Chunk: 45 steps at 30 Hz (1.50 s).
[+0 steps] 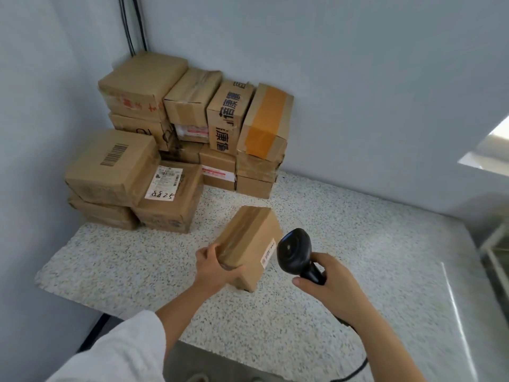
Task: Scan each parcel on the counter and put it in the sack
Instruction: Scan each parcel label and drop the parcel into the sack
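Fingers (212, 250) of the left hand (216, 271) clamp the near end of a small taped cardboard parcel (248, 238), which is tilted over the speckled counter (371, 257); we cannot confirm contact with it. The right hand (332, 281) is wrapped round the handle of a black barcode scanner (293, 250). We judge the parcel light and rigid and its glossy tape slick, so bare cardboard edges offer the surer hold. Its long axis runs away from us toward the parcel stack (176, 133); its label (268, 253) faces right, at the scanner head.
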Each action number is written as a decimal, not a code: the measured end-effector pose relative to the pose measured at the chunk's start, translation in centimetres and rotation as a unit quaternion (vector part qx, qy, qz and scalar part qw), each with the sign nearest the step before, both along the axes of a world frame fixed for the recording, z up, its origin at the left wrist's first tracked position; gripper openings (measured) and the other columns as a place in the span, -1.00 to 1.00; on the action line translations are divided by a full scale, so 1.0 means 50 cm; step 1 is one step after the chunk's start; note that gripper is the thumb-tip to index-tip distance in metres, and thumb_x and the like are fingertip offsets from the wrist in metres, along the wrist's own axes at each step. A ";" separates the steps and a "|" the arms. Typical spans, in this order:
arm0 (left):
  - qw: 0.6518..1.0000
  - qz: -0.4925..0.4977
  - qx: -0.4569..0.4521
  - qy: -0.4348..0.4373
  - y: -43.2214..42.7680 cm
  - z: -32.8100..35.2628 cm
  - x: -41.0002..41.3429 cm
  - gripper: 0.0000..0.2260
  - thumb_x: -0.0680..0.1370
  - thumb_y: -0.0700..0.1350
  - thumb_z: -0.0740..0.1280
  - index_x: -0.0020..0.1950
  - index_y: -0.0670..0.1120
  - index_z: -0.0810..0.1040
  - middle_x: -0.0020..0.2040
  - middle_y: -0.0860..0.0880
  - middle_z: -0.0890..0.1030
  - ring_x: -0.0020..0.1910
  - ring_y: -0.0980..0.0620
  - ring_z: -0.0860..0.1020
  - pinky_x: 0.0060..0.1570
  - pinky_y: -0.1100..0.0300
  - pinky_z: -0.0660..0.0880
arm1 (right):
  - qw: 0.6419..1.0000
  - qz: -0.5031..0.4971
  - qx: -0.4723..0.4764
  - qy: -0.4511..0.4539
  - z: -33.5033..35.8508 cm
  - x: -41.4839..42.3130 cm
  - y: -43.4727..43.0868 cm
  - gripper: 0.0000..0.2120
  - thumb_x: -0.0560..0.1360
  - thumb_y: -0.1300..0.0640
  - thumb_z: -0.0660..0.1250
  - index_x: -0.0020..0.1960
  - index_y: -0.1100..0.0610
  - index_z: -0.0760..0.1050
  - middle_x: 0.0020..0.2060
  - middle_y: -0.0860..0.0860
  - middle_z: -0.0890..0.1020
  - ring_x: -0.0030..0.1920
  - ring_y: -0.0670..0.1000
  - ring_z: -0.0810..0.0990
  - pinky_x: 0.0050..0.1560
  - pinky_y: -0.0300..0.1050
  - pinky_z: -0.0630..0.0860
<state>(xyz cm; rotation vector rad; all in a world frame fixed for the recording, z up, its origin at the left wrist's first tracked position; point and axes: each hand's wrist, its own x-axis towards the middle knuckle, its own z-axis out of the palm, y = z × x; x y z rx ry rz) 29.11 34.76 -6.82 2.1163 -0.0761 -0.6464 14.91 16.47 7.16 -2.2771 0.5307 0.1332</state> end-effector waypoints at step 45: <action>0.997 -0.026 -0.005 0.070 0.080 0.017 0.071 -0.53 0.51 -0.24 0.34 0.38 -0.08 0.28 0.24 -0.12 0.43 0.06 -0.04 0.47 -0.04 0.14 0.52 | 0.983 0.088 0.144 0.070 -0.011 -0.005 -0.026 -0.84 0.43 0.09 0.42 -0.04 0.00 0.46 -0.34 -0.02 0.59 -0.46 -0.22 0.52 -0.33 -0.30 0.49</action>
